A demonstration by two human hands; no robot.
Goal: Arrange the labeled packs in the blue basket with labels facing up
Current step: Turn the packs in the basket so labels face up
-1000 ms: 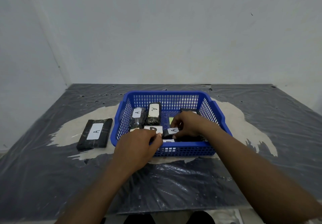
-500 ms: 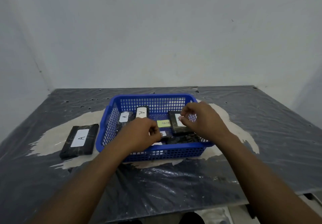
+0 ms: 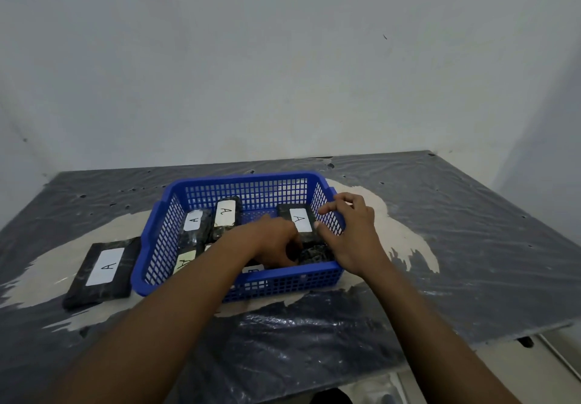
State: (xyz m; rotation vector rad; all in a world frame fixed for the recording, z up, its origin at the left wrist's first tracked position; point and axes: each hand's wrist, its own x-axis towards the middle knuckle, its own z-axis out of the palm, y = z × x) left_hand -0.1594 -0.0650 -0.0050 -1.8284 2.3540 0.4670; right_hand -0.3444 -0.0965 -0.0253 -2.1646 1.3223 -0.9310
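The blue basket (image 3: 283, 281) stands mid-table. Two black packs with white "A" labels up lie at its back left (image 3: 192, 219) (image 3: 226, 215), and a third labeled pack (image 3: 300, 219) lies along the right wall. A pack with a yellowish label (image 3: 184, 260) sits at the front left. A crinkled dark pack (image 3: 317, 254) with no label showing lies at the front right. My left hand (image 3: 270, 241) reaches into the basket, fingers curled down on that dark pack. My right hand (image 3: 352, 234) hovers over the right wall, fingers apart, thumb by the third pack.
One more black pack with an "A" label up (image 3: 105, 267) lies on the table left of the basket. The table is covered in dark plastic sheet (image 3: 314, 334) with a pale worn patch. A white wall rises behind, and the table edge runs near right.
My right hand has let go of the labeled pack, which now lies along the right wall. My left hand has moved right onto the dark pack. The view shifted left.
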